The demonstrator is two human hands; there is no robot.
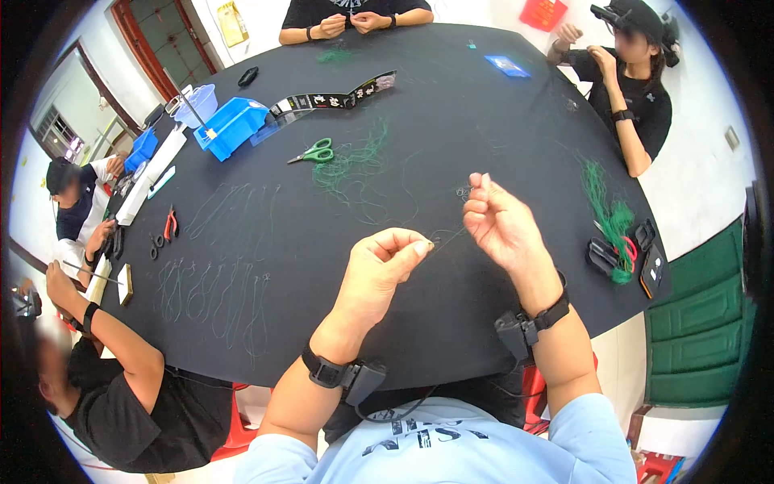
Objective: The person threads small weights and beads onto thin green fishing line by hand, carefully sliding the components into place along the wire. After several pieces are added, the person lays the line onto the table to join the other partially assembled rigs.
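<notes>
In front of me, over the dark table, my left hand (379, 270) is closed in a pinch of thumb and forefinger. A small dark metal piece (432, 244) shows at those fingertips, too small for me to tell its kind. To the right, my right hand (506, 224) is raised with its fingers curled closed on a thin green thread (453, 238), which runs between the two hands. Just beyond the right hand lies a little pile of small metal pieces (463, 192). A loose tangle of green thread (355, 168) spreads farther off, beside green-handled scissors (321, 152).
Rows of threads (214, 294) lie at left, near red pliers (171, 223). A blue bin (230, 129) stands at far left. More green thread (601, 202) and a dark phone-like object (651, 277) lie at right. Several people work around the table (339, 339).
</notes>
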